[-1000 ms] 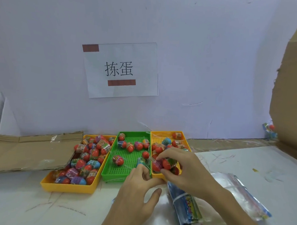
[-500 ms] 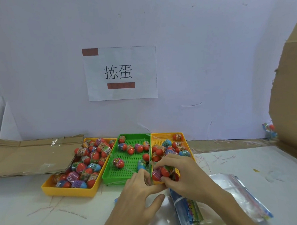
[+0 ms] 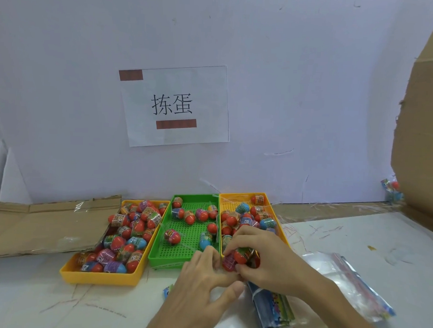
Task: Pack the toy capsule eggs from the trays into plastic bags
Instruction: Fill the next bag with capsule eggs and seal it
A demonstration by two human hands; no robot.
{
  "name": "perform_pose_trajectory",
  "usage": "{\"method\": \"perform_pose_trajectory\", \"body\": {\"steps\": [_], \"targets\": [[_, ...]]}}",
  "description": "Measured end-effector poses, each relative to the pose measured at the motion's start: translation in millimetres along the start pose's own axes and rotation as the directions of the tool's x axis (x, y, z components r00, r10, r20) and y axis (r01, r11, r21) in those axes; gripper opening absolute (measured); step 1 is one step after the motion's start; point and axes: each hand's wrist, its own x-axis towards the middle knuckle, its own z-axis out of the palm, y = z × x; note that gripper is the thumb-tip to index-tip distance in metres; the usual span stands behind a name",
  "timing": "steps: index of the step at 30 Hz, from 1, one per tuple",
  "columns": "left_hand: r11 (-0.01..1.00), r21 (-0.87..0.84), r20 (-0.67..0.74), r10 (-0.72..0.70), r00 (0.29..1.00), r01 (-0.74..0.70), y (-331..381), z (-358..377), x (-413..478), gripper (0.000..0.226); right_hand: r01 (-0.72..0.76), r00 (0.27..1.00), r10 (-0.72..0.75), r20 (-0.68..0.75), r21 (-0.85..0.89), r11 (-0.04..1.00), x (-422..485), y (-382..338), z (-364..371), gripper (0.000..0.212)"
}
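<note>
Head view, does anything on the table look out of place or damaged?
A small packet with a red egg lies far right against the ragged-edged cardboard, well away from the trays.

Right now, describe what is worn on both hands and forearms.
Nothing is worn. The left hand and right hand are bare: no gloves, rings, watch or bracelet. Both forearms are bare to the picture's edge, with no sleeve in view.

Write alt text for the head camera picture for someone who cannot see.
A person's right hand grips a few toy capsule eggs over the near end of the right yellow tray, the left hand meeting it. A green tray and a fuller left yellow tray sit alongside; plastic bags lie nearby.
</note>
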Motion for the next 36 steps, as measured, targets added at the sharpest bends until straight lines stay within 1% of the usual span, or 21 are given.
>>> {"method": "perform_pose_trajectory", "body": {"steps": [3, 6, 8, 11, 14, 16, 18, 20, 21, 23, 25, 27, 28, 30, 33, 34, 36], "targets": [[0.999, -0.035, -0.019, -0.018, 1.000, 0.018, -0.4, -2.3, 0.0, 0.059, 0.004, 1.000, -0.003, -0.009, 0.060, 0.998, 0.4, -2.5, -0.3, 0.030], [0.999, -0.030, -0.023, -0.031, 0.999, 0.030, -2.6, -2.2, -1.6, 0.065, -0.006, 0.999, 0.011, -0.035, 0.134, 0.991, 0.0, 0.1, -2.3, 0.031], [1.000, -0.008, -0.024, -0.021, 1.000, 0.021, -2.3, -0.9, -1.3, 0.067, -0.026, 0.999, 0.031, -0.028, 0.159, 0.987, -0.9, 3.0, -4.8, 0.030], [1.000, -0.001, -0.007, -0.003, 1.000, 0.003, -0.1, 0.8, -0.5, 0.062, -0.025, 1.000, 0.025, -0.002, 0.099, 0.995, -1.5, 3.9, -5.0, 0.029], [1.000, -0.015, 0.040, 0.003, 0.999, -0.002, 1.7, 1.6, -1.3, 0.061, 0.007, 0.999, -0.007, -0.036, 0.009, 1.000, -0.5, 2.4, -0.8, 0.029], [1.000, -0.012, 0.055, 0.002, 0.998, -0.001, 3.4, 1.4, -1.3, 0.066, 0.023, 0.998, -0.024, -0.056, -0.013, 1.000, 0.0, 2.2, 1.5, 0.029], [1.000, -0.006, 0.053, -0.005, 0.999, 0.005, 4.4, 0.3, -0.8, 0.077, 0.036, 0.998, -0.036, -0.045, -0.001, 0.999, 0.6, 1.7, 2.8, 0.028], [1.000, -0.009, 0.037, -0.011, 0.999, 0.011, 4.5, -1.0, 0.0, 0.092, 0.036, 0.999, -0.035, -0.019, 0.056, 0.998, 0.7, 0.4, 3.3, 0.026], [1.000, -0.015, 0.025, -0.015, 1.000, 0.015, 4.0, -1.6, 0.1, 0.095, 0.033, 0.999, -0.032, -0.007, 0.091, 0.995, 0.9, -0.2, 3.3, 0.024], [0.999, -0.042, 0.003, -0.017, 1.000, 0.017, 3.4, -2.3, -0.2, 0.087, 0.008, 1.000, -0.010, 0.016, 0.155, 0.988, 0.9, -0.6, 2.9, 0.024], [0.999, -0.051, -0.009, 0.001, 1.000, -0.001, 3.4, -1.6, -0.5, 0.068, -0.034, 0.999, 0.026, 0.041, 0.199, 0.979, 0.5, 1.3, 1.9, 0.024], [0.998, -0.054, -0.020, 0.018, 1.000, -0.019, 3.8, -1.4, -1.0, 0.054, -0.071, 0.997, 0.062, 0.052, 0.188, 0.980, 0.6, 5.2, 0.5, 0.021], [0.998, -0.060, -0.026, 0.020, 0.999, -0.022, 4.3, -1.9, -1.3, 0.051, -0.086, 0.996, 0.079, 0.045, 0.174, 0.981, 0.6, 7.3, -0.3, 0.020], [0.998, -0.061, -0.032, 0.016, 0.999, -0.018, 4.9, -3.9, -1.7, 0.053, -0.103, 0.995, 0.103, 0.006, 0.161, 0.982, 0.6, 11.1, -2.7, 0.017], [0.996, -0.090, -0.036, 0.013, 0.999, -0.017, 4.6, -8.3, -3.0, 0.057, -0.114, 0.987, 0.126, -0.096, 0.127, 0.985, 0.6, 14.7, -7.3, 0.017], [0.993, -0.112, -0.041, 0.016, 0.999, -0.021, 4.9, -9.3, -3.0, 0.054, -0.117, 0.981, 0.136, -0.138, 0.136, 0.984, 0.5, 15.3, -8.6, 0.017], [0.985, -0.172, -0.069, 0.012, 0.998, -0.024, 6.1, -10.5, -2.9, 0.047, -0.118, 0.961, 0.165, -0.224, 0.211, 0.970, 1.1, 15.2, -10.5, 0.019]]}}
